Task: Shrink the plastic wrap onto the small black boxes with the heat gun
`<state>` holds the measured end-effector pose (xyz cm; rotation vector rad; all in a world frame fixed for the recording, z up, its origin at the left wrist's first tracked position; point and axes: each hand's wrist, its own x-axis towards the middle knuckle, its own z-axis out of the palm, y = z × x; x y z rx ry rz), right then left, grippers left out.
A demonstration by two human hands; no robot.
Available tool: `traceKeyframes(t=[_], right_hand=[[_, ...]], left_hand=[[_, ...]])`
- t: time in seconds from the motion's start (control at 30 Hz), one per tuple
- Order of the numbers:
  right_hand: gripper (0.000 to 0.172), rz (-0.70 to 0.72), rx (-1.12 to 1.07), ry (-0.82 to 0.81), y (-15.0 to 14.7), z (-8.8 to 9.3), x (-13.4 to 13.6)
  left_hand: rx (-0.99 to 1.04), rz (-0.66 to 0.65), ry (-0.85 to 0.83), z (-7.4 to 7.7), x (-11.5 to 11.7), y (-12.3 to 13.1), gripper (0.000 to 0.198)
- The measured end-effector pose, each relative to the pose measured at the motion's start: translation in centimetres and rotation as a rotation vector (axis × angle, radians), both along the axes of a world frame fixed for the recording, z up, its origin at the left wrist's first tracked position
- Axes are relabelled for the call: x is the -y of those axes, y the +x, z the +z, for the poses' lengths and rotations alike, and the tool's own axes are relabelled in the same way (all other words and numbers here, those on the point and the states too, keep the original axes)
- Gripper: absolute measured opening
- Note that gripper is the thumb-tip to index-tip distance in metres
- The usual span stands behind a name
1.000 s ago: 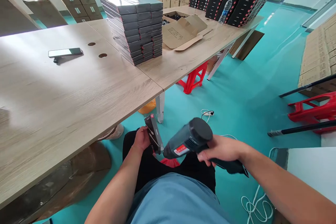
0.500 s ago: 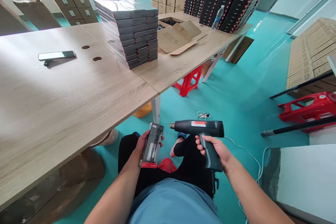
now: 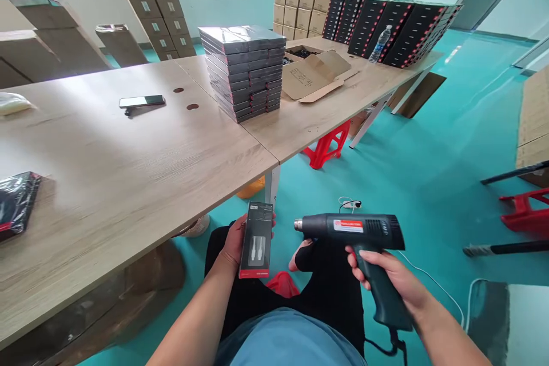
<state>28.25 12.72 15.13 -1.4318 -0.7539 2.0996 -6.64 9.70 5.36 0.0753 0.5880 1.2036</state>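
My left hand [image 3: 237, 238] is wrapped round a narrow black box [image 3: 257, 240] with a red bottom edge and a picture of two pale items on its face. The box stands nearly upright over my lap, its printed face towards me. In my right hand [image 3: 381, 269] is the handle of a dark heat gun [image 3: 364, 229]. Its metal nozzle points left at the box, with a gap between them. A black cord hangs from the handle's base. Whether my right finger presses the trigger cannot be made out.
To the left runs a wooden table [image 3: 141, 166] bearing a stack of shrink-wrapped boxes [image 3: 249, 74], a phone [image 3: 142, 101] and a film-wrapped black package [image 3: 17, 203]. Further back are an open carton [image 3: 317, 74], a water bottle [image 3: 380, 44] and black boxes [image 3: 394, 28]. A red stool [image 3: 328, 146] stands below.
My view has turned left, bringing the film-wrapped package into sight. The heat gun has moved slightly away from the box, and the box's face has turned more towards me.
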Motion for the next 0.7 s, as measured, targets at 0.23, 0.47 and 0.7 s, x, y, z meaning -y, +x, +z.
traceKeyframes(t=[0.23,0.47,0.7], right_hand=[[0.022,-0.262,-0.323,-0.164,-0.5,0.4,1.8],[0.023,-0.189,-0.386,-0.107,-3.8,1.1,1.4],[0.028,-0.189,-0.092,0.102,-4.9,1.9,0.6]], left_hand=[[-0.178,-0.059,-0.016,1.9,-1.4,2.6,0.051],[-0.247,-0.068,-0.125,1.6,-1.6,3.0,0.042],[-0.272,-0.035,-0.122,1.1,-1.0,2.1,0.036]])
